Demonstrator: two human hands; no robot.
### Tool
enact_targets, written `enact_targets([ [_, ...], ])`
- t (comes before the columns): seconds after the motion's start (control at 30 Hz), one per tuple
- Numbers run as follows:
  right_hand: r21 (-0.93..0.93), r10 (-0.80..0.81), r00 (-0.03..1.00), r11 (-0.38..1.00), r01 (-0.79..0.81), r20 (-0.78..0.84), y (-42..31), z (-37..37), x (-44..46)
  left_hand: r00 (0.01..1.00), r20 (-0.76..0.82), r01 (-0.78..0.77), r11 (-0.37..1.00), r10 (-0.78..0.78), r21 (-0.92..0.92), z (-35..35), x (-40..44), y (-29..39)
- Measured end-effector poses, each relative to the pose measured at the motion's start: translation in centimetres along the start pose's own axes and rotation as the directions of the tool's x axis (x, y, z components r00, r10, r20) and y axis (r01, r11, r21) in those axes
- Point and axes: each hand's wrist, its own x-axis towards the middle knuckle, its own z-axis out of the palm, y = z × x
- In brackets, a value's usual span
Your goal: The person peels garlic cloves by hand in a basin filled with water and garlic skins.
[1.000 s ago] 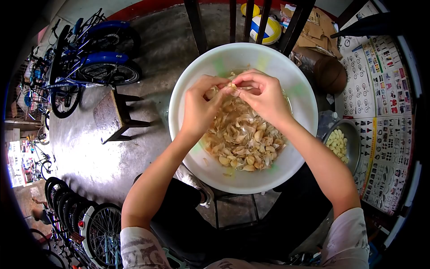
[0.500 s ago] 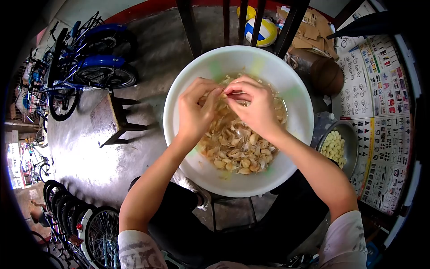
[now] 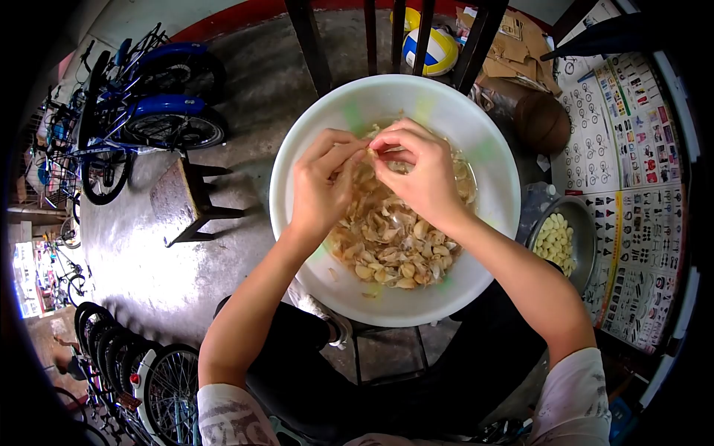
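Note:
Over a large white plastic basin [image 3: 301,256], my left hand [image 3: 325,177] and my right hand [image 3: 422,169] meet fingertip to fingertip. Both are closed in a pinch on a small garlic clove [image 3: 371,151], mostly covered by the fingers. Below them in the basin lie unpeeled garlic cloves [image 3: 405,270] and loose papery skins [image 3: 379,230], sitting in some water. To the right of the basin, a metal bowl [image 3: 587,241] holds peeled white cloves [image 3: 554,244].
A small wooden stool [image 3: 178,201] stands left of the basin, with parked bicycles [image 3: 167,119] beyond. Dark bars [image 3: 372,37] rise behind the basin. A volleyball [image 3: 431,52], a brown basketball [image 3: 541,123] and cardboard [image 3: 517,56] lie at the back right. Printed posters [image 3: 632,201] cover the right side.
My fingers have shifted slightly around the clove, the right hand's fingers curling more. Both hands stay over the basin in nearly the same place.

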Motion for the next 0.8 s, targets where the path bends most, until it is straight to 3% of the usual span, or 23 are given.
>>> enact_targets([
  [0.07, -0.01, -0.005, 1.0, 1.0, 0.005, 0.002, -0.05, 0.01, 0.0, 0.997, -0.022, -0.075, 0.996, 0.076, 0.04, 0.15, -0.02, -0.1],
  [0.5, -0.035, -0.026, 0.999, 0.999, 0.025, -0.02, 0.09, 0.33, 0.17, 0.995, -0.036, -0.09, 0.995, 0.092, 0.04, 0.47, -0.14, -0.02],
  [0.67, -0.093, -0.035, 0.999, 0.995, 0.034, -0.009, 0.18, 0.4, -0.02, 0.971, 0.004, -0.234, 0.944, 0.24, 0.231, 0.21, 0.0, -0.24],
  [0.8, -0.077, -0.053, 0.998, 0.996, 0.052, -0.017, 0.16, 0.44, 0.03, 0.976, -0.006, -0.21, 0.953, 0.216, 0.216, 0.4, 0.02, -0.39],
])
